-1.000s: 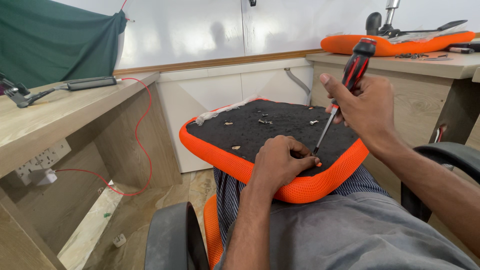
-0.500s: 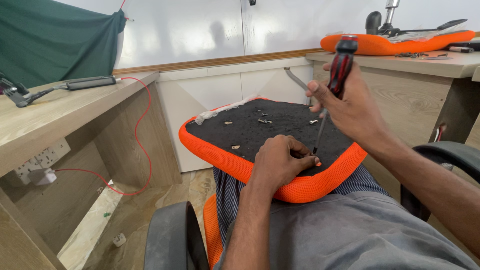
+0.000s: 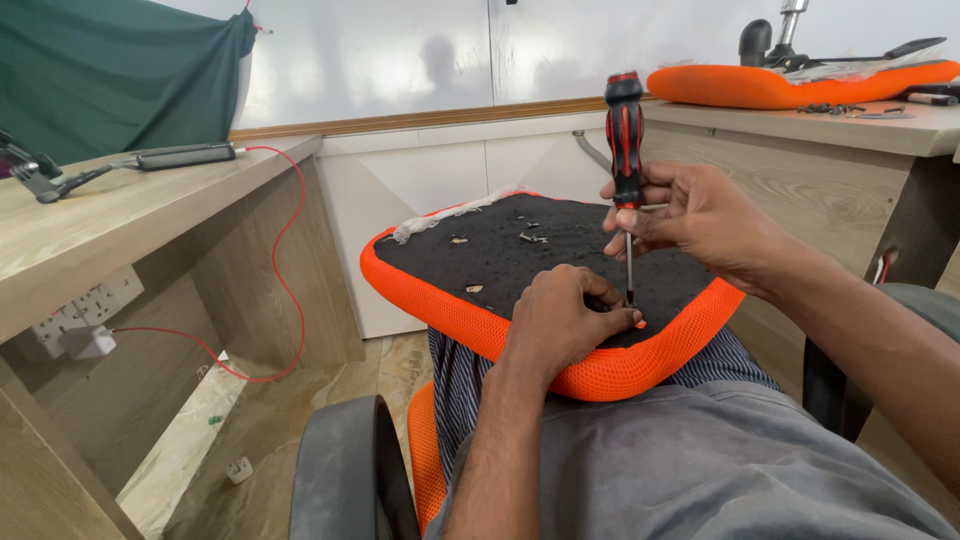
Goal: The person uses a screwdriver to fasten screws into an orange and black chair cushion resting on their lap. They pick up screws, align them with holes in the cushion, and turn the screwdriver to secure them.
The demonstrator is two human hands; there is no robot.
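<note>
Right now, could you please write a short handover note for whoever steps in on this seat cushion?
Right hand: grips the red-and-black screwdriver upright, tip down near the cushion's front edge.
Left hand: rests on the cushion, fingertips pinched at the tip.
Orange seat cushion: on the lap, black underside up.
Done: several small loose metal bits lie on the black fabric.
Left: the spot under the tip, hidden by fingers.

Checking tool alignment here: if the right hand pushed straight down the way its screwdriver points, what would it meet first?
The right hand holds the screwdriver nearly upright, tip down. Pushed on, it would likely first meet the seat cushion's black underside near the orange rim, right beside the left hand's fingertips; whether the tip already touches is unclear.
</note>
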